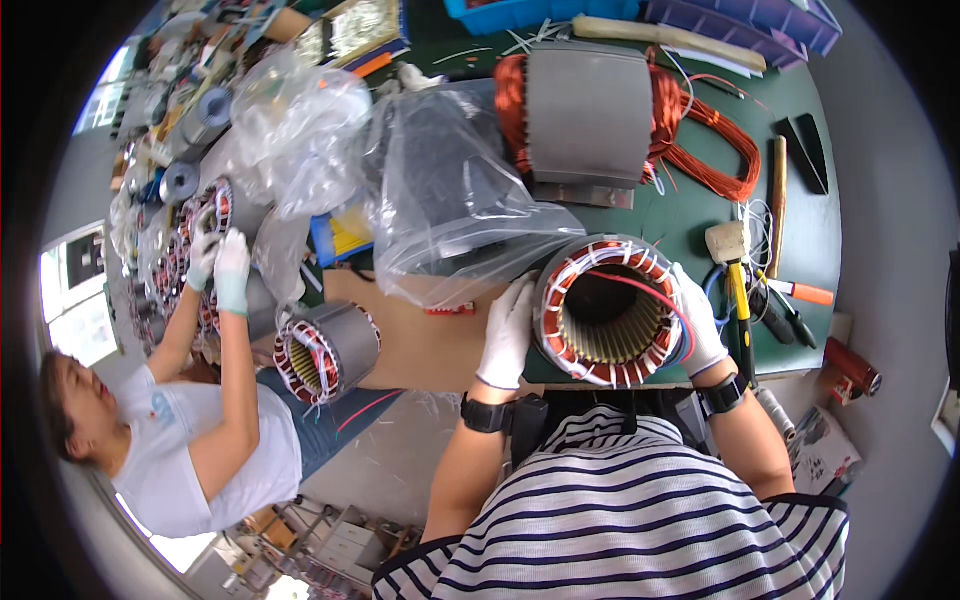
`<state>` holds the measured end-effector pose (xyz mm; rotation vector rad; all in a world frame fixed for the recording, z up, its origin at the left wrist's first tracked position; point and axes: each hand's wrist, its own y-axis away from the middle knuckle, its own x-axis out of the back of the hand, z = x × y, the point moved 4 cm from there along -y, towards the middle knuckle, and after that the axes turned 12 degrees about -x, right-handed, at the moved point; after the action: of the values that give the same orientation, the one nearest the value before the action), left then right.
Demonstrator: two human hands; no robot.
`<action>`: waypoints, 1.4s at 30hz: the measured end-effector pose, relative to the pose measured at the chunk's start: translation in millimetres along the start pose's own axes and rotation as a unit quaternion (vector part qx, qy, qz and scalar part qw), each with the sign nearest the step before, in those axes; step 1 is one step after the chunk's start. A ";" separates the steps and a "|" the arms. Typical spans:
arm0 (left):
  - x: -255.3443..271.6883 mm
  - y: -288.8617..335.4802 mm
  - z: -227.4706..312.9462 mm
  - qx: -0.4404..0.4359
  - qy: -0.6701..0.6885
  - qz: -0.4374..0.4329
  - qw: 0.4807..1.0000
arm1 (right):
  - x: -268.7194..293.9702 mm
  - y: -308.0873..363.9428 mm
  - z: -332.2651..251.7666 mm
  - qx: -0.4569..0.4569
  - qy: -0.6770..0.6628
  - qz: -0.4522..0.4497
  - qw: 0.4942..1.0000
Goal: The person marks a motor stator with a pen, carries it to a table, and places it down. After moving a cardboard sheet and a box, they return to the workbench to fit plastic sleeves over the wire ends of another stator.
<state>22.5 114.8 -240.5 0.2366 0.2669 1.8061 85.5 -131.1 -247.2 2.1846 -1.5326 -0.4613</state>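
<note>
Directly in front of me, at the near edge of the table, a motor stator stands with its open bore toward me. White lacing binds its ring of copper windings, and yellowish slot liners show inside. Red and blue leads curve along its right side. In a white glove, my left hand grips the stator's left side. My right hand, gloved too, grips the opposite side next to the leads. The stator's outer casing hides some fingertips of both hands.
Clear plastic bags lie beyond my left hand. A larger wound stator rests behind, beside a coil of copper wire. A mallet and other tools lie right. Leftward, a co-worker works near another stator.
</note>
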 end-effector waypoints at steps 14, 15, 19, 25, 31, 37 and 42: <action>42.2 -37.4 170.0 -0.065 -0.024 -0.119 0.991 | 17.2 14.5 -35.4 -0.191 -0.072 -0.046 0.978; 50.2 -51.6 185.4 -0.134 -0.091 -0.101 0.982 | 16.6 19.3 -39.9 -0.186 -0.061 -0.029 0.980; 104.1 -143.6 205.1 -0.328 -0.398 0.062 0.854 | 22.8 37.2 -52.1 -0.125 -0.002 0.035 0.991; 89.7 -206.1 126.1 -0.181 -0.707 0.099 0.677 | 34.7 75.9 -50.3 -0.162 -0.038 0.122 0.979; 78.6 -190.0 151.0 -0.137 -0.698 -0.096 0.697 | -10.2 84.7 -103.4 -0.019 0.047 0.197 0.979; 81.3 -174.6 142.7 -0.153 -0.736 -0.099 0.652 | -62.7 63.2 -142.0 0.130 0.312 0.203 0.919; 83.8 -168.2 137.1 -0.227 -0.615 -0.080 0.751 | -75.8 52.6 -134.9 0.109 0.496 0.274 0.817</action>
<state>198.0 244.2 -159.4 0.9468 -1.0488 1.1572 85.6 -54.4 -102.9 1.5067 -1.4581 0.9424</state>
